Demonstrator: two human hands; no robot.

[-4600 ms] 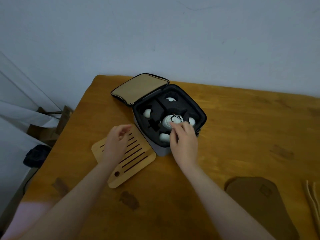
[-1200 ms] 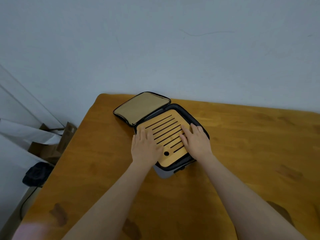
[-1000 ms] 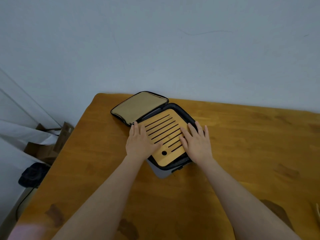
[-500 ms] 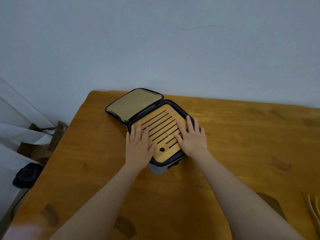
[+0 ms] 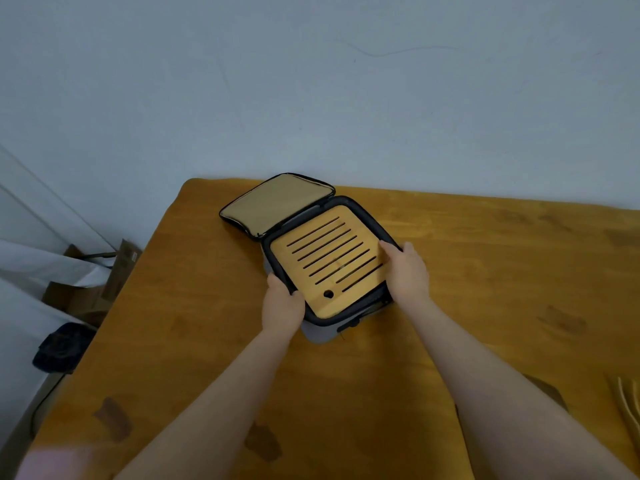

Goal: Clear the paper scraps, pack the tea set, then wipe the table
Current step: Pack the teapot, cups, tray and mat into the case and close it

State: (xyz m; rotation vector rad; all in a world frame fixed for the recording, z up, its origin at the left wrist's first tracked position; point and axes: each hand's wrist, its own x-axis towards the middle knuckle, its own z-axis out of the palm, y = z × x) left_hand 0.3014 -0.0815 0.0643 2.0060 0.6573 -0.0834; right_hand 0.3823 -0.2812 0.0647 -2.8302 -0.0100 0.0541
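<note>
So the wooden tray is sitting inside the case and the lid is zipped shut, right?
Not quite. The wooden tray does sit inside the case, but the lid is not zipped shut: it lies flipped open on the table behind the case. The head view shows it.

This looks like a plain room in a home, perhaps a spare corner, rather than a workplace. A worn orange-brown wooden desk [image 5: 485, 271] with dark stains stands against a bare, pale blue-grey painted wall [image 5: 311, 98] marked by hairline cracks. On the floor to the left are brown cardboard boxes [image 5: 86, 296], draped white cloth [image 5: 20, 271] and a dark crumpled bundle [image 5: 62, 351]. On the desk sits a grey zip-up fabric case [image 5: 320, 332] topped with a slatted bamboo tea tray [image 5: 329, 261], both household things.
</note>
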